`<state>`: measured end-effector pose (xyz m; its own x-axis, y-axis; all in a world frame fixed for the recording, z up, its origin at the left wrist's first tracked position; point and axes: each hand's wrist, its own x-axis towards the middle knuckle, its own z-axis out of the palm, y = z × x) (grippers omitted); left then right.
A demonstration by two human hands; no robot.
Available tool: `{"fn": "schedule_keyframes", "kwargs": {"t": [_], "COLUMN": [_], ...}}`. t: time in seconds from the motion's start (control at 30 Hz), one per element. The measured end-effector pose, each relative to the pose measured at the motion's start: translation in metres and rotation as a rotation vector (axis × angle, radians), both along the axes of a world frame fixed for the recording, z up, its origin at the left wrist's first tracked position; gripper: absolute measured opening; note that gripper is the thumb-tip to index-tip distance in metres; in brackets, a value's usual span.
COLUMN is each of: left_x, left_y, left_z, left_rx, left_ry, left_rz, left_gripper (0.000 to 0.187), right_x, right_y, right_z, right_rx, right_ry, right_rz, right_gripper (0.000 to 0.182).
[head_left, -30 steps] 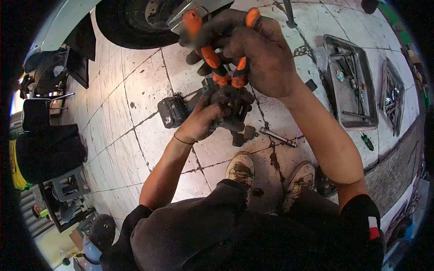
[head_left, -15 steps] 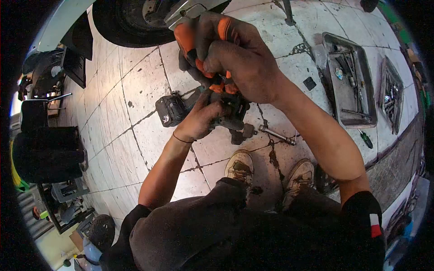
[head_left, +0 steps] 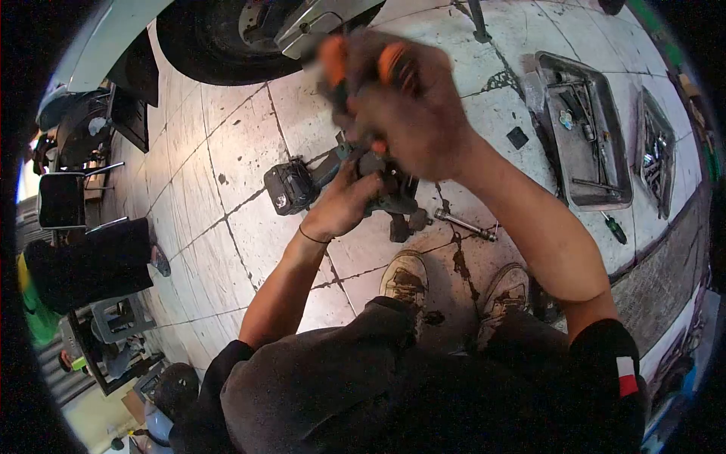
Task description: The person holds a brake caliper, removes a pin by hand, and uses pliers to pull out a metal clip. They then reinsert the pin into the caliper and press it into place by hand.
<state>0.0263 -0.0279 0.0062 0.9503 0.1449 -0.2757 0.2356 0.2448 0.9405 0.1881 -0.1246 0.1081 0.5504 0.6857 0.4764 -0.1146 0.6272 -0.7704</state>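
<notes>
My right hand point(head_left: 416, 106), smeared by motion, is closed around an orange-and-black handled tool point(head_left: 333, 60). The tool's working end is too blurred to make out. Below it, my left hand point(head_left: 344, 200) grips a dark, chunky metal part point(head_left: 389, 181), with the thumb laid over its top. Part of that piece is hidden by my fingers. Just beyond my left hand, a cordless power tool point(head_left: 291, 188) lies on the floor, its black battery facing left. A ratchet wrench point(head_left: 466, 225) rests on the tiles to the right of the metal part.
A vehicle wheel point(head_left: 219, 45) stands at the top. On the right are a metal tray point(head_left: 626, 170) of tools and a second tray point(head_left: 665, 181). A green-handled screwdriver point(head_left: 615, 229) lies near them. Chairs point(head_left: 64, 200) stand at the left. My shoes point(head_left: 404, 276) are below the hands.
My right hand has lifted slightly and swung right with the orange-handled tool, away from the metal part. My left hand stays on the part, shifting only a little.
</notes>
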Motion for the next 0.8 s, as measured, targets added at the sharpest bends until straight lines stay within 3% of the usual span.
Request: {"fn": "schedule_keyframes", "kwargs": {"t": [0.07,0.1,0.13,0.2,0.27,0.33,0.37,0.43,0.47,0.53,0.57,0.63,0.8], "left_x": [0.002,0.000,-0.001,0.007,0.003,0.004,0.007,0.004,0.004,0.004,0.005,0.005,0.003], "left_y": [-0.003,-0.002,-0.004,-0.001,0.000,-0.007,-0.011,-0.009,-0.008,-0.010,-0.010,-0.011,-0.011], "left_z": [0.006,0.004,0.005,0.010,0.005,0.011,0.016,0.011,0.009,0.008,0.010,0.015,0.019], "left_rx": [-0.009,-0.027,-0.049,0.044,-0.019,-0.049,-0.077,-0.109,-0.130,-0.160,-0.125,-0.094,-0.109], "left_ry": [0.051,0.037,0.025,-0.066,0.094,0.068,0.035,0.029,0.016,0.013,0.033,0.056,0.007], "left_rz": [-0.029,0.032,0.094,-0.011,0.037,0.070,0.103,0.104,0.107,0.135,0.128,0.120,0.082], "left_gripper": [0.060,0.059,0.058,0.056,0.061,0.062,0.063,0.063,0.063,0.064,0.068,0.072,0.077], "right_x": [-0.001,-0.012,-0.012,-0.003,0.010,0.020,0.022,0.026,0.019,-0.001,-0.002,-0.001,0.005], "right_y": [0.001,-0.007,-0.009,-0.017,-0.022,-0.019,-0.023,-0.031,-0.030,-0.020,-0.016,-0.011,-0.015], "right_z": [0.009,0.013,0.012,0.009,0.002,0.000,0.003,0.014,0.014,0.014,0.016,0.021,0.005], "right_rx": [0.124,0.004,0.002,0.071,0.032,-0.009,-0.015,-0.073,-0.076,-0.044,-0.045,-0.030,-0.180], "right_ry": [-0.462,-0.198,-0.195,0.168,0.136,-0.244,-0.242,0.216,0.213,0.181,0.183,-0.165,-0.069], "right_rz": [-0.056,-0.091,-0.089,0.028,0.086,-0.036,-0.038,0.379,0.378,-0.042,-0.040,-0.108,0.035], "right_gripper": [0.018,0.016,0.016,0.015,0.007,0.009,0.009,0.029,0.029,0.007,0.007,0.021,0.015]}}
